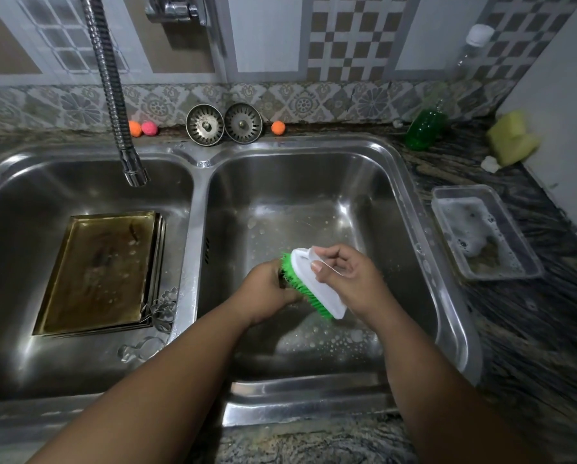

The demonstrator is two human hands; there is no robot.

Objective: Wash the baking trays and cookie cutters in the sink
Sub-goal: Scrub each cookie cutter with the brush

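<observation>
Trays (103,272) stacked in left basin (29,202); my right grip (350,279) clasps brush (317,289), left grip (267,293) clutches small dark item (282,279) against bristles.

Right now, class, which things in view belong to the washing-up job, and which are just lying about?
Job: baking trays; cookie cutters; scrub brush in right hand; small part-hidden item in left hand; soapy tub; green soap bottle.
Lying about: sink strainers; coloured balls; yellow sponge; clear bottle.
</observation>
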